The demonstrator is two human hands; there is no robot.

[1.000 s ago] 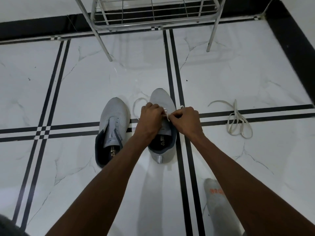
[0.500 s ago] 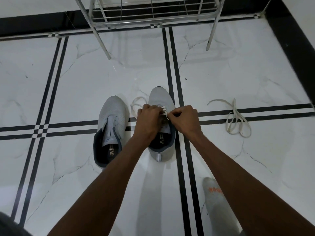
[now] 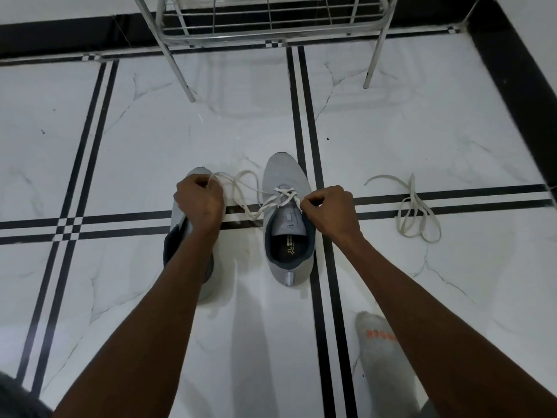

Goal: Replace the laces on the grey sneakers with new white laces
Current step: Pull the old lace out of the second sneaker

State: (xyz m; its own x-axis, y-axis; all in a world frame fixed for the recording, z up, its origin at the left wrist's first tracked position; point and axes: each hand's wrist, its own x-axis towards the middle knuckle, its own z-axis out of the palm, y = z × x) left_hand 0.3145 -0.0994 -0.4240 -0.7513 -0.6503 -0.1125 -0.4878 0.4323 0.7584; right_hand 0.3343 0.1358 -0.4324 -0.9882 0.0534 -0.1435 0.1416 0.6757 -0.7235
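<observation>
The left hand (image 3: 200,203) is curled into a fist over the toe half of the left grey sneaker (image 3: 180,236), pinching one end of the white lace (image 3: 250,191), which leaves the fist at about two o'clock. The right hand (image 3: 327,211) is also clenched, gripping the other lace end at the right edge of the right grey sneaker (image 3: 287,218), just beside its top eyelets. Between the two hands the lace runs in loose loops over the floor gap, then crosses itself twice over the front eyelets of the right sneaker, whose dark opening and tongue lie at seven o'clock of the right hand. The left sneaker is largely hidden under the left forearm. At three o'clock of the right hand, well apart, a second lace (image 3: 417,215) lies tangled on the marble floor (image 3: 150,131). A socked foot (image 3: 376,336) sits at six o'clock, and a metal rack (image 3: 271,22) stands at twelve o'clock.
</observation>
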